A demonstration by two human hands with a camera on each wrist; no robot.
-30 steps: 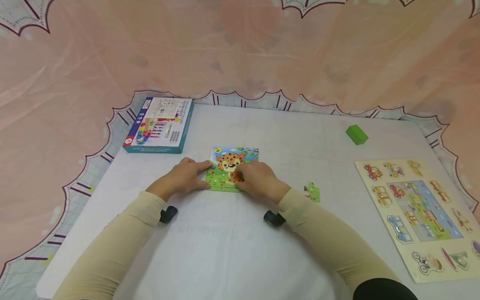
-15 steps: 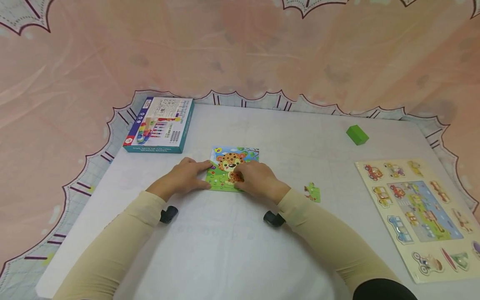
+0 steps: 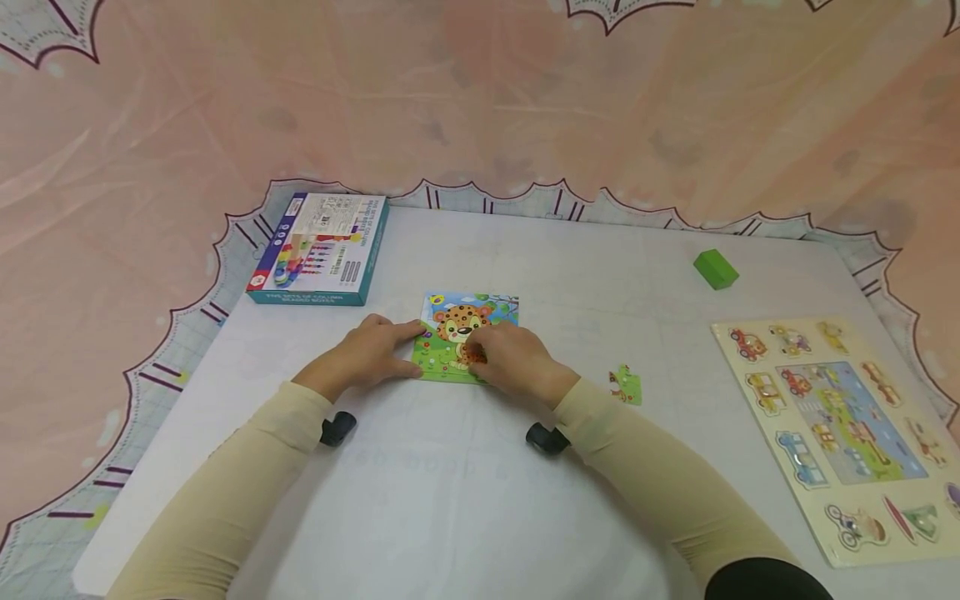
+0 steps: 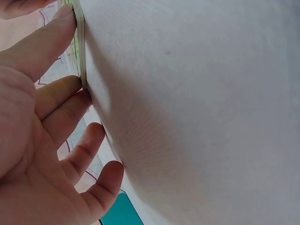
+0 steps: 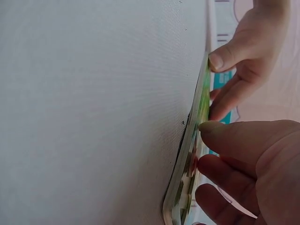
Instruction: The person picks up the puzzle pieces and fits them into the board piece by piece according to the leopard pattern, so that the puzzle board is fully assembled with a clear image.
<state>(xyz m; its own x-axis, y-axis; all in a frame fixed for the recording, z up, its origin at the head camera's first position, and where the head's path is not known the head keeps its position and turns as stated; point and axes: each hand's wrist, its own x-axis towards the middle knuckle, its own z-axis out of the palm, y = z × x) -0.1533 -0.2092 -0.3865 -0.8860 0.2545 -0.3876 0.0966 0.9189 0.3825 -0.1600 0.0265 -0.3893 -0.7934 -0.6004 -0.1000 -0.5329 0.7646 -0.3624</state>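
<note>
In the head view a small jigsaw puzzle (image 3: 438, 362) with a spotted leopard cub lies flat on the white table. My left hand (image 3: 369, 350) rests at its left side, thumb and index finger touching the board's edge, the other fingers spread on the table in the left wrist view. Over the puzzle's lower right part, my right hand (image 3: 517, 360) has thumb and fingers curled down, pinching a puzzle piece (image 3: 476, 353) at the cub's body. Most of that piece and the corner under the hand are hidden. A loose green puzzle piece (image 3: 625, 385) lies to the right.
A flat colourful box (image 3: 318, 250) lies at the back left. A green block (image 3: 716, 269) stands at the back right, with a large peg puzzle board (image 3: 757, 442) in front of it at the right edge. The white table (image 3: 450, 500) extends before the hands.
My right hand's fingertips have shifted very slightly over the puzzle. My left hand, the puzzle and the loose piece keep their places.
</note>
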